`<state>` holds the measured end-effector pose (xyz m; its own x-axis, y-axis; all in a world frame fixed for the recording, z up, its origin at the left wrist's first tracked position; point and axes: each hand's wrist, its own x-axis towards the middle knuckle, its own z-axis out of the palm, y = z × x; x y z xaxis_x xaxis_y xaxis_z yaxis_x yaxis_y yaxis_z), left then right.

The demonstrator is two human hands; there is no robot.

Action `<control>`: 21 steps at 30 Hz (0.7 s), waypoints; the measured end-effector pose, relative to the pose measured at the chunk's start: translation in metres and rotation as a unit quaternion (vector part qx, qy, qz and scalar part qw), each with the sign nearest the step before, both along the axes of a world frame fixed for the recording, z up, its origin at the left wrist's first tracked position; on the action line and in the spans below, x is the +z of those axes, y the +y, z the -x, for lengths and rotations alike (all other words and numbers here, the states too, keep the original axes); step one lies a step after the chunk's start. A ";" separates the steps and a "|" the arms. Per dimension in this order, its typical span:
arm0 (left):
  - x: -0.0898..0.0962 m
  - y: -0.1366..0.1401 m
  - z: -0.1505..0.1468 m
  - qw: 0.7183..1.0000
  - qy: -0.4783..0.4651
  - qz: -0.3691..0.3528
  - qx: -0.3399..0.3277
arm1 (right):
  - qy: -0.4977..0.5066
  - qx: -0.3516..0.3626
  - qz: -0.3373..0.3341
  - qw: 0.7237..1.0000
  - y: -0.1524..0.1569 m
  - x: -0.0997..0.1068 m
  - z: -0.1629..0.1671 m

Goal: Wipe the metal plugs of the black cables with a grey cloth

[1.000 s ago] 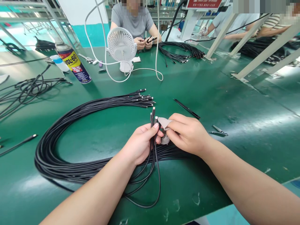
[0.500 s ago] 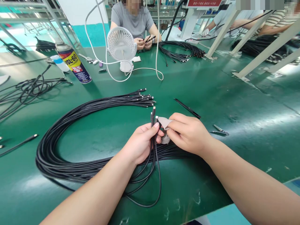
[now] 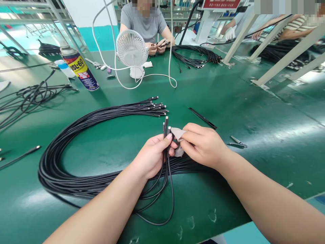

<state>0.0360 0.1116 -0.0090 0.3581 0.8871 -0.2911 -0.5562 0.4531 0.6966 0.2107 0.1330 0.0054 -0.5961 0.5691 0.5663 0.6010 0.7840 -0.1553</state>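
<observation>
The left hand (image 3: 157,149) is closed around several thin, smooth black cables (image 3: 167,122), pinching them upright just below their blocky, metal-tipped ends. At its three o'clock, the right hand (image 3: 204,144) pinches a soft, folded grey cloth (image 3: 177,133) against those ends. With the left hand as clock centre, a glossy black cable bundle (image 3: 49,162) makes a broad C out to nine o'clock, its ends fanned at twelve. The green tabletop (image 3: 210,193) is hard and shiny. A straight black tool (image 3: 202,118) lies at two o'clock, thin metal pieces (image 3: 238,145) at three.

Counted: three cable ends stand above the left hand; one cloth; one black tool; two metal pieces, joined or not I cannot tell; one cylindrical printed can (image 3: 81,69) towards ten; one round white plastic fan (image 3: 132,49) near eleven. The bundle's strands overlap too much to count.
</observation>
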 end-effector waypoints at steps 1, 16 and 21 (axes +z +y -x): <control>0.000 0.000 0.000 1.000 -0.001 0.001 0.000 | -0.001 0.000 0.000 1.000 0.000 0.000 0.000; 0.000 0.000 0.001 1.000 0.007 0.001 -0.004 | -0.007 -0.004 -0.001 1.000 0.000 0.000 0.000; 0.000 0.000 0.001 1.000 0.005 0.002 -0.002 | -0.003 -0.002 0.004 1.000 0.000 0.000 0.000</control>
<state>0.0353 0.1113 -0.0088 0.3587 0.8843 -0.2990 -0.5476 0.4587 0.6998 0.2108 0.1327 0.0055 -0.5966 0.5757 0.5592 0.6052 0.7803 -0.1576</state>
